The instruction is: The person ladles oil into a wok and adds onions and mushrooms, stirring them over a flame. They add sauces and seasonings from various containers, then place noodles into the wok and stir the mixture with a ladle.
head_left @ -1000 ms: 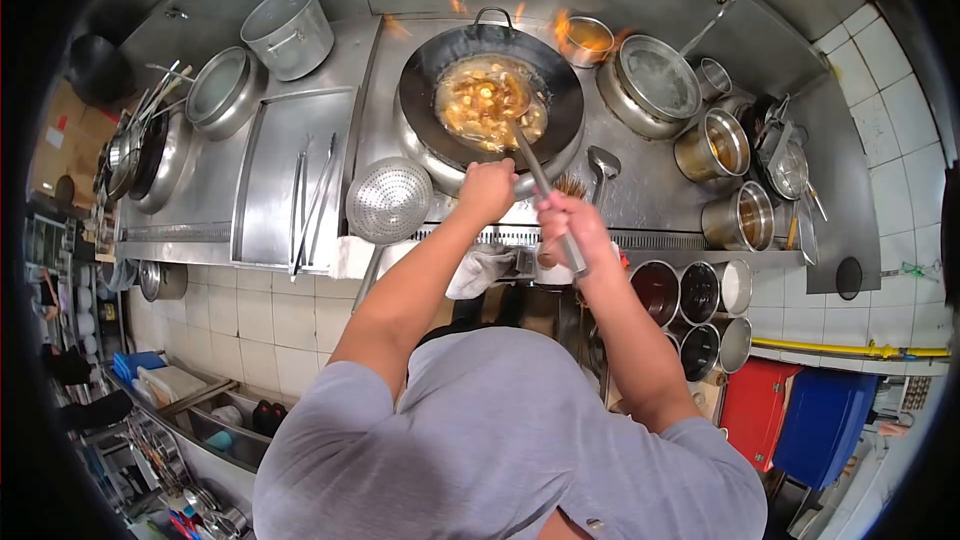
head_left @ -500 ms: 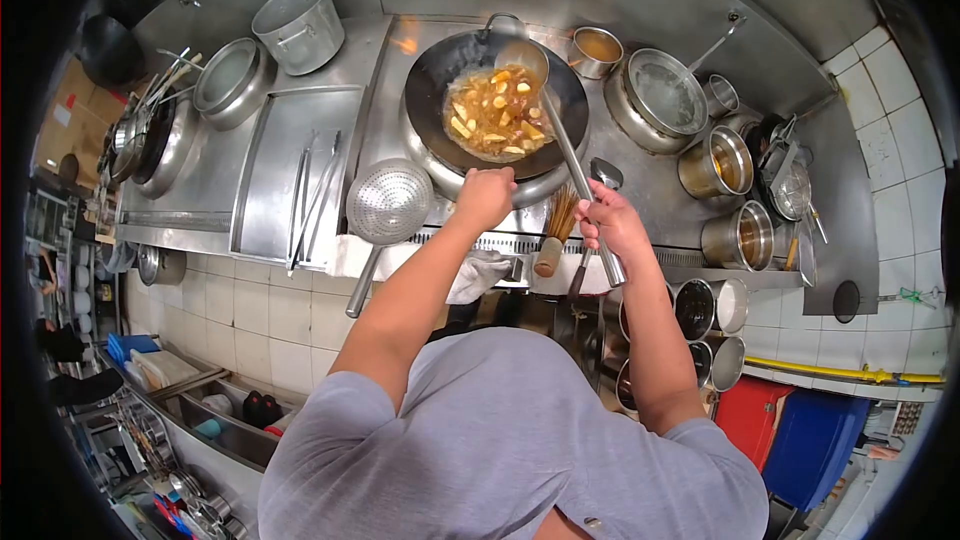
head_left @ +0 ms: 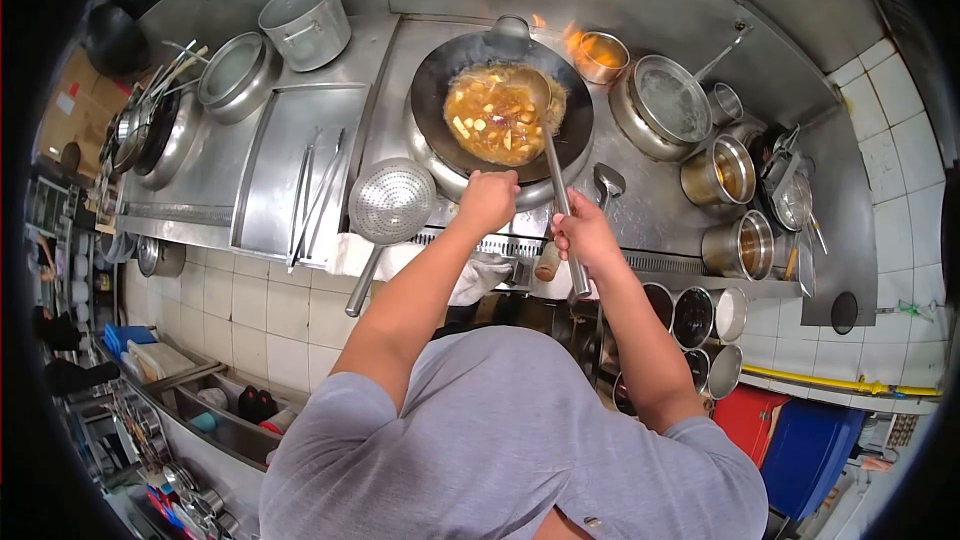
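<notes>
A dark wok (head_left: 435, 115) rests on the round burner ring, with its far loop handle against the back. Brown sauce with pale and yellow pieces (head_left: 490, 125) bubbles inside. My left hand (head_left: 488, 202) is closed on the wok's near edge; the exact grip point is covered by the fingers. With my right hand (head_left: 586, 232) I grip the long metal handle of a ladle (head_left: 556, 162), its bowl down in the sauce on the wok's right side. Beneath that hand, a bamboo brush (head_left: 547, 262) is mostly hidden. A spatula (head_left: 609, 180) lies just beyond it.
Flames (head_left: 573, 38) rise behind the wok, near a small pot (head_left: 602, 58). A perforated skimmer (head_left: 392, 202) lies left of my forearm, beside tongs (head_left: 322, 195) on a metal tray. Steel pots (head_left: 718, 170) line the right; a tall pot (head_left: 305, 25) stands back left.
The ladle's bowl has gone from the far rim down into the sauce. My right hand has shifted left and slightly down, covering more of the brush. Flames behind the wok are larger.
</notes>
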